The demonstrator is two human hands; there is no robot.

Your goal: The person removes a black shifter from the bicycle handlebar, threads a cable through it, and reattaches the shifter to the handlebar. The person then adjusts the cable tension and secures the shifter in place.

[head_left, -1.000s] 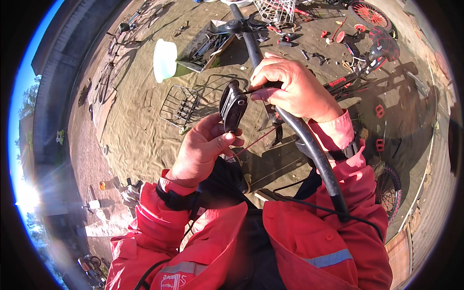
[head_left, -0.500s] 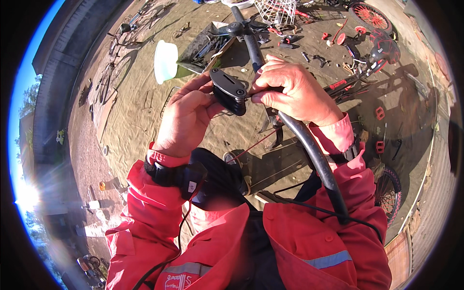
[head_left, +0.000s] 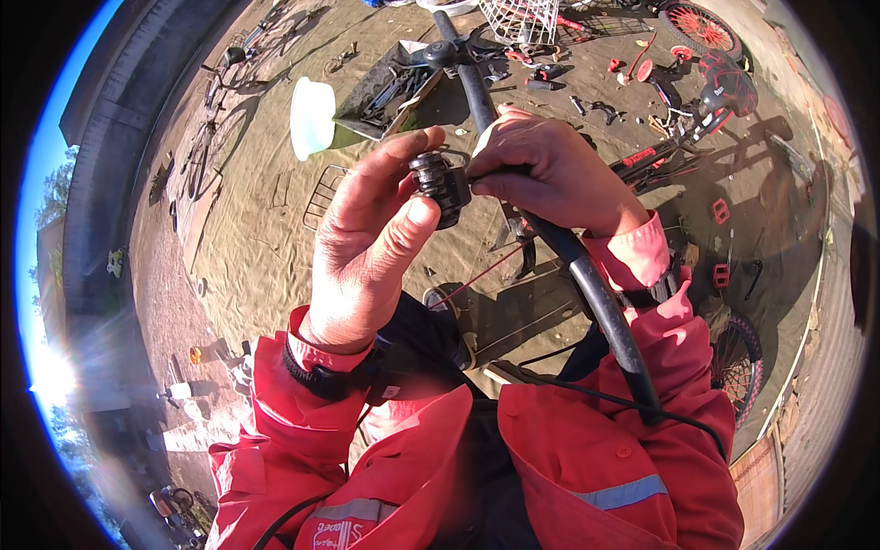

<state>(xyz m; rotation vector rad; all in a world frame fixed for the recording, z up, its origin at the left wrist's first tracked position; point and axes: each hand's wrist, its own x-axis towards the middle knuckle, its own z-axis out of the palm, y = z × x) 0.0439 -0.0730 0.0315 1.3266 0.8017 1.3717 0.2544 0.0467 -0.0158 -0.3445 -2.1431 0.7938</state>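
Observation:
My left hand (head_left: 362,243) holds a black folding multi-tool (head_left: 440,190) between thumb and fingers, its end with the stacked folded bits turned up. At the tool's right side my right hand (head_left: 555,174) pinches with thumb and index finger, the other fingers curled. What exactly its fingertips grip on the tool is partly hidden. Below and behind my right hand runs a long black bent tube (head_left: 605,312), which looks like a bicycle handlebar, clamped far off at a black stem (head_left: 442,55). It comes back toward my right forearm.
A tray of tools (head_left: 394,87) lies beyond my left hand, beside a white basin (head_left: 313,119). Farther off are a white wire basket (head_left: 521,20) and a red-rimmed wheel (head_left: 701,29). Red pedals (head_left: 720,211) and a black saddle (head_left: 729,87) lie to the right on the tarp.
The multi-tool has been turned from its flat side plate to its end with the folded bits. My left hand has rolled over, its thumb now in front; my right hand stays nearly in place.

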